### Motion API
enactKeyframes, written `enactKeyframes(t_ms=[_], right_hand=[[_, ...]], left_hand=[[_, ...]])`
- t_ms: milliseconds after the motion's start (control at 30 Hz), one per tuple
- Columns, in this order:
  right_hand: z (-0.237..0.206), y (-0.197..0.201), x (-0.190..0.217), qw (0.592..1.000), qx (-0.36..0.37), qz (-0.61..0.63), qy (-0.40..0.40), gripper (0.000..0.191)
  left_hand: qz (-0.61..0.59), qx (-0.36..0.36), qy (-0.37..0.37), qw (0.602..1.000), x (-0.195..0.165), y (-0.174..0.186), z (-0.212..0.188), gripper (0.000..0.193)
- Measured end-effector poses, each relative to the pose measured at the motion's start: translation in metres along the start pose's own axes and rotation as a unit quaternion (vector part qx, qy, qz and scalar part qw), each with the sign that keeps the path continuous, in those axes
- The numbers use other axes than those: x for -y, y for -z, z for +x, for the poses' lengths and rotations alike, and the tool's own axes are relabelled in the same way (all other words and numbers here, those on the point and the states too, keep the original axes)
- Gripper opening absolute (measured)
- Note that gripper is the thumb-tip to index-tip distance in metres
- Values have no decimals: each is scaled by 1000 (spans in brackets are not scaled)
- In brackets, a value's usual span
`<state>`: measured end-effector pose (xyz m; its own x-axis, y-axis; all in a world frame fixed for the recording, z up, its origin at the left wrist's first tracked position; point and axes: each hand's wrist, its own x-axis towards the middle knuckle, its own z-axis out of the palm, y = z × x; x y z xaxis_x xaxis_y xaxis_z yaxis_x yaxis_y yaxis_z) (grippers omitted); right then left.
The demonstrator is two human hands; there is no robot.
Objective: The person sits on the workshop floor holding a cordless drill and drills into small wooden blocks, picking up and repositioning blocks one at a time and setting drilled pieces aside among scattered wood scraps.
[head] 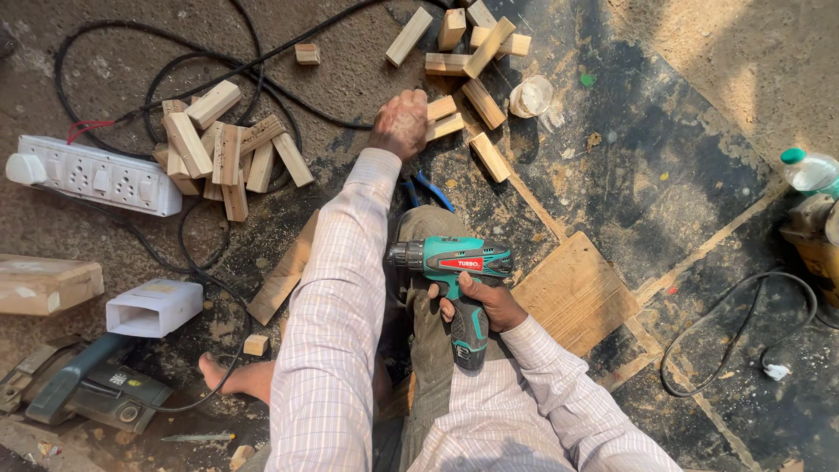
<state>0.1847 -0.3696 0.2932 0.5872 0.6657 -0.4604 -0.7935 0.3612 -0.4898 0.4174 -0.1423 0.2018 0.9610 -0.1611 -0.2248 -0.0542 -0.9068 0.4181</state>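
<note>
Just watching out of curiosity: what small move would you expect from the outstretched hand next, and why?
Probably closing the left hand on a wood block and drawing it back. It rests among scattered blocks, while the right hand holds the drill with nothing at its tip.

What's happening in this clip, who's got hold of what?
A person sits on a dusty floor. The right hand grips a teal cordless drill resting on the lap, its chuck pointing left. The left hand reaches forward and closes on a small wooden block among scattered blocks. A second block pile lies to the left beside a white power strip, with black cables around it. Blue-handled pliers lie near the knee.
</note>
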Motion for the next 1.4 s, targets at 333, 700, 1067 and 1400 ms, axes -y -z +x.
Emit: enactKeyframes(t_ms=[333,700,1067,1400], right_hand=[[-2,-33,-20,1000,-10,-4,-8,62],[-6,-40,-23,999,-17,-25,-10,61],[4,-99,-12,987,-25,-158,-14,58],[52,-191,-14,930,-28,-367,0,53]], left_hand=[[-591,132,103,789,78,164,-178,44],[-621,92,109,771,78,268,-349,46],[-558,-141,181,797,159,55,-402,43],[-279,-267,203,900,186,-14,-381,23]])
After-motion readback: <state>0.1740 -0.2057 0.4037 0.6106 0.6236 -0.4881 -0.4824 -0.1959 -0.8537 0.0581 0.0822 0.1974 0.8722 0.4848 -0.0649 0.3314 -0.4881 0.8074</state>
